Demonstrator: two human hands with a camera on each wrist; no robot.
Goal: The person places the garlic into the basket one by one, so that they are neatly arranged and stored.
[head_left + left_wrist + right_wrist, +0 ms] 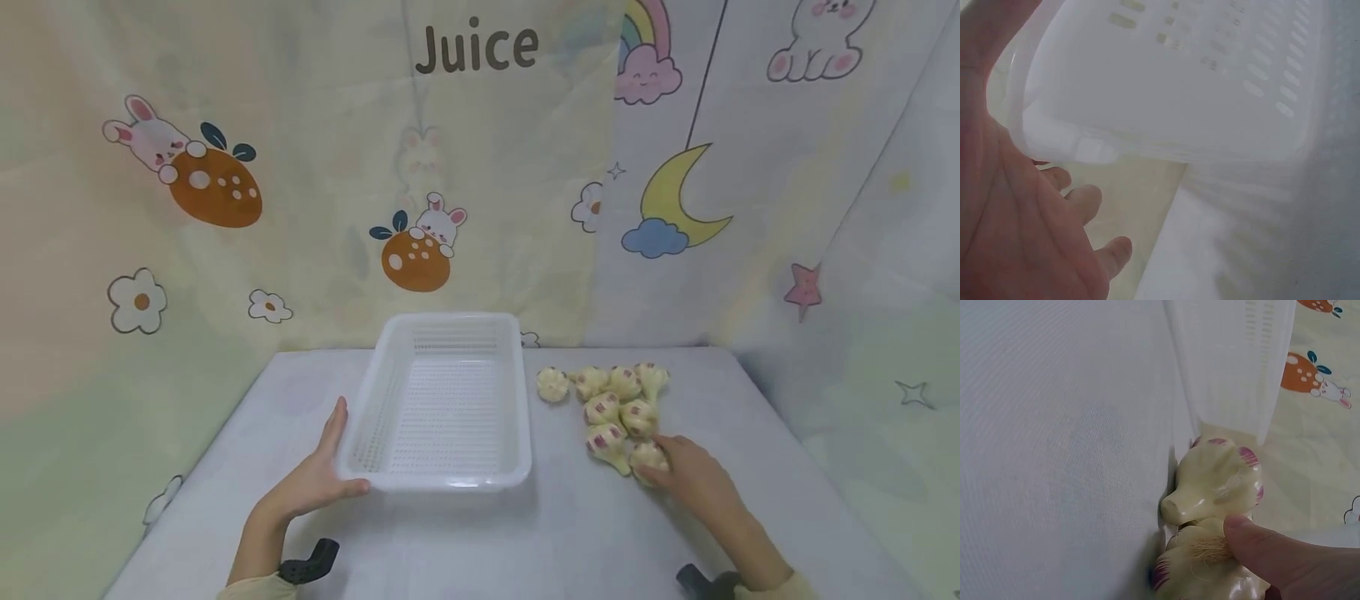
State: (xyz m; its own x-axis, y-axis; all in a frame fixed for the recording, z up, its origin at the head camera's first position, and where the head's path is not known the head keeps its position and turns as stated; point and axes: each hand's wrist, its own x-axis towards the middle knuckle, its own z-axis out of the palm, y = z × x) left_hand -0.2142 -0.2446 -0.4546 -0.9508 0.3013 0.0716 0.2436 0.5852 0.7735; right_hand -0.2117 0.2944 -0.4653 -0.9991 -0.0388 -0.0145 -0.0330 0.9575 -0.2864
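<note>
A white plastic basket (450, 482) with slotted walls stands at the middle of the table. At its near left corner is my left hand (311, 479), fingers stretched along the side and thumb at the front rim. The left wrist view shows the corner between thumb and spread fingers. My right hand (701, 479) pinches the nearest garlic bulb (647, 458), whose stringy root end faces the camera in the right wrist view. Just beyond it lies another garlic bulb (1216, 481) with purple patches. Several more garlic bulbs (602, 408) are grouped behind, right of the basket.
One garlic bulb (552, 384) sits at the group's left end, near the basket's right wall. A white cloth covers the table (585, 550). Printed curtains (322, 167) hang behind the table's back edge and along its sides.
</note>
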